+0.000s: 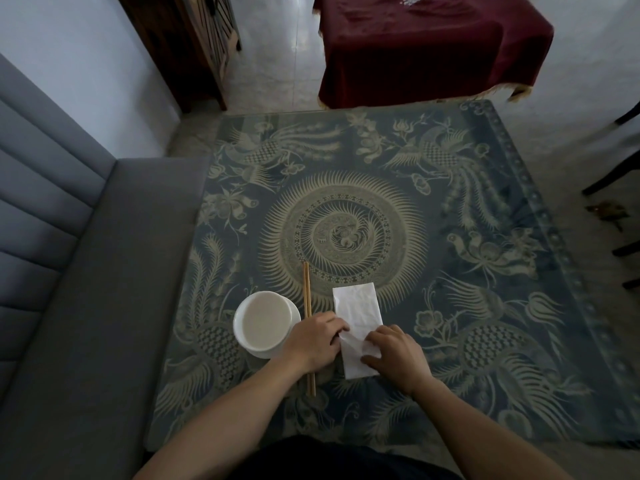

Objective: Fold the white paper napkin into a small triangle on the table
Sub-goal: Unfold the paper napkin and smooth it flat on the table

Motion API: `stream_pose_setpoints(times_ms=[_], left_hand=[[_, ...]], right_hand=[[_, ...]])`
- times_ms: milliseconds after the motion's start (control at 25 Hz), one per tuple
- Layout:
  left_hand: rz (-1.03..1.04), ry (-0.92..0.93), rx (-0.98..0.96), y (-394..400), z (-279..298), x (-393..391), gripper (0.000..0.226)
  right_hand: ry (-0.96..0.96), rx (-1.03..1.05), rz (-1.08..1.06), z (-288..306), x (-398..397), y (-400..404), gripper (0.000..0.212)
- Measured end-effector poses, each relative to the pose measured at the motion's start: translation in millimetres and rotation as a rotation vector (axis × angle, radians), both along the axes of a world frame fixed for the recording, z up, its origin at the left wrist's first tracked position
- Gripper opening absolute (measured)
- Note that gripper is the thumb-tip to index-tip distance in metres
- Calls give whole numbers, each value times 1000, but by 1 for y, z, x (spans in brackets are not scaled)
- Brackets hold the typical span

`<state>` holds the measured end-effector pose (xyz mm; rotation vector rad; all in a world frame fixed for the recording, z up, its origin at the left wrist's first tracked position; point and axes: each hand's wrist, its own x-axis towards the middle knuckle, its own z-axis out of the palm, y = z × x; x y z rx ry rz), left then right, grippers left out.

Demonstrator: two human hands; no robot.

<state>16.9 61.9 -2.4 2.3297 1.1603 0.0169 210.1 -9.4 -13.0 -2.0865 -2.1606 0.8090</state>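
The white paper napkin (356,308) lies as a long rectangle on the patterned table (433,237), running away from me. My left hand (313,341) rests on its left edge near the middle, fingers curled against the paper. My right hand (394,351) covers the near right part, and its fingers pinch a raised fold of the napkin. The near end of the napkin shows below my right thumb. Creases run across the paper between the two hands.
A white bowl on a white plate (265,323) stands just left of my left hand. A pair of wooden chopsticks (307,296) lies between bowl and napkin, passing under my left wrist. A grey sofa (86,289) borders the table's left side.
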Motion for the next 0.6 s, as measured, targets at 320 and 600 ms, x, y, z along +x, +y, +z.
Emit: stream_pose_setpoints(times_ms=[320, 600], left_hand=[[-113, 56, -12, -5, 4, -1, 30], [-197, 78, -43, -6, 8, -1, 29]], right_hand=[[-90, 8, 175, -5, 0, -8, 56], [-64, 71, 135, -2, 2, -10, 31]])
